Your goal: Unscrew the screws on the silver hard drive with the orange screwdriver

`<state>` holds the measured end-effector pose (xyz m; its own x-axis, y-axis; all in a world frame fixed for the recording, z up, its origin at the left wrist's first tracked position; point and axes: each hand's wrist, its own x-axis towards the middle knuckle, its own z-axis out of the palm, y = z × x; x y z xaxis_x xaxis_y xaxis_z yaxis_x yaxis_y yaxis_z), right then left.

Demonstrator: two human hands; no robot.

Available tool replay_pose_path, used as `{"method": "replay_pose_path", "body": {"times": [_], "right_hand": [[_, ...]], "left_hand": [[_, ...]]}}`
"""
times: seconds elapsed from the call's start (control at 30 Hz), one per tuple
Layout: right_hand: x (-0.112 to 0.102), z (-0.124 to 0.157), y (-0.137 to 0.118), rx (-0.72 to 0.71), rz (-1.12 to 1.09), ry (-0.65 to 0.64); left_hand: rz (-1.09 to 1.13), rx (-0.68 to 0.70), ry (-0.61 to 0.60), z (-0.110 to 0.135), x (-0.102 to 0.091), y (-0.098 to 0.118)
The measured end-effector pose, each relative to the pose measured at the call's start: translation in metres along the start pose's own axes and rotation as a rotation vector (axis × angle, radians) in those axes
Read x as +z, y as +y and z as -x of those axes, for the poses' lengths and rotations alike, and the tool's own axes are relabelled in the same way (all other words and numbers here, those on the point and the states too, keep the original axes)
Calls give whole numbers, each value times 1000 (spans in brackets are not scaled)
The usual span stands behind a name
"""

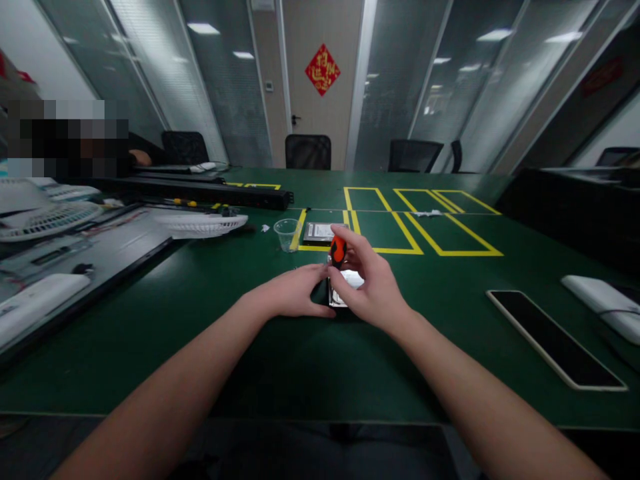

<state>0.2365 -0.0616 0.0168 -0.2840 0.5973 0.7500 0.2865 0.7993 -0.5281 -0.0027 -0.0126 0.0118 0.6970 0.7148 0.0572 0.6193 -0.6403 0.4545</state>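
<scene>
My right hand [369, 283] is closed around an orange-and-black screwdriver handle [339, 250], held upright over a silver hard drive [345, 288] lying on the green table. My left hand [295, 292] rests flat beside the drive's left edge, fingers extended and touching it. The drive is mostly hidden by both hands. A second hard drive [320, 232] lies further back, inside a yellow-taped box.
A clear plastic cup [287, 234] stands left of the far drive. White fan grilles [200, 223] and a black power strip [200, 191] lie at left. A dark tablet [555, 339] and a white device [600, 303] lie at right. Office chairs line the far edge.
</scene>
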Motion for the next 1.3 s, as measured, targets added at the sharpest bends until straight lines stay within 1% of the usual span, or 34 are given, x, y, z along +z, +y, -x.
{"method": "replay_pose_path", "body": {"times": [0.13, 0.2, 0.27, 0.4, 0.5, 0.6, 0.7, 0.8, 1.0, 1.17, 1.3], "right_hand": [[-2, -1, 2, -28, 50, 8], [-4, -3, 3, -48, 75, 21], [-5, -3, 3, -56, 70, 25], [-2, -2, 3, -51, 36, 28], [-1, -1, 2, -31, 32, 29], [-2, -2, 2, -36, 77, 32], [-4, -3, 3, -49, 104, 42], [-2, -3, 4, -46, 69, 46], [3, 1, 7, 18, 3, 30], [-2, -3, 6, -41, 65, 33], [-1, -3, 4, -26, 37, 23]], "left_hand": [[43, 50, 17, 1, 3, -9], [50, 40, 12, 1, 5, -12], [67, 31, 6, 0, 6, -14], [99, 81, 26, -1, 8, -17], [110, 95, 16, -2, 10, -21], [131, 76, 30, -1, 13, -25], [142, 58, 11, -1, 14, -27], [136, 71, 4, -1, 15, -28], [122, 102, 15, -1, 17, -32], [110, 27, -14, 0, 19, -35], [120, 39, -23, -1, 17, -34]]}}
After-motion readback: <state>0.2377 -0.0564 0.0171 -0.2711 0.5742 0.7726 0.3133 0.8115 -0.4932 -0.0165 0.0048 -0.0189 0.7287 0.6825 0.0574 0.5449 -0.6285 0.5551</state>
